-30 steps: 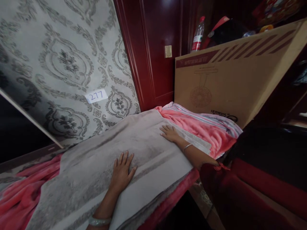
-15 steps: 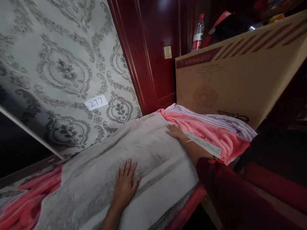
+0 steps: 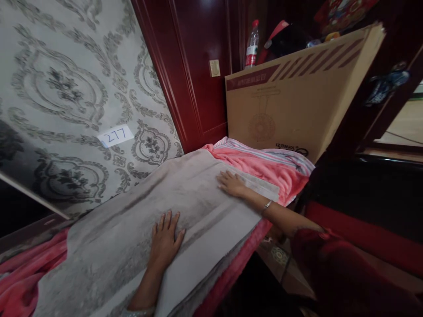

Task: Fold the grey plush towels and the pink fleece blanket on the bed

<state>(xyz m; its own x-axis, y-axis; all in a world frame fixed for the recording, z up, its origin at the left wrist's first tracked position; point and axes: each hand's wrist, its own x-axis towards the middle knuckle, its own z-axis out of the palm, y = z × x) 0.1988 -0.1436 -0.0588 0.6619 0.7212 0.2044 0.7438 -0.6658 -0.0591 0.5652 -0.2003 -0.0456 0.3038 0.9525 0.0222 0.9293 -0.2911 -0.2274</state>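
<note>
A grey fabric piece with paler bands (image 3: 132, 229) lies spread over pink plush fabric. My left hand (image 3: 165, 240) rests flat on its middle, fingers spread. Farther off, near the far edge, my right hand (image 3: 231, 182) also lies flat on the grey fabric, with a bracelet on the wrist. Pink plush fabric (image 3: 257, 167) with a striped border shows beyond the right hand. More pink fabric (image 3: 23, 273) is bunched at the lower left. What lies under the layers is hidden.
A large cardboard box (image 3: 297, 101) stands behind the fabric, with a red-capped bottle (image 3: 252, 46) beyond it. Patterned wallpaper at the left bears a paper marked 277 (image 3: 115, 135). A dark red panel (image 3: 194, 66) adjoins it. A dark seat (image 3: 370, 189) is at the right.
My right hand has slid nearer along the grey fabric, away from its far pink edge. The left hand stays flat at about the same place. The view has turned slightly right.
</note>
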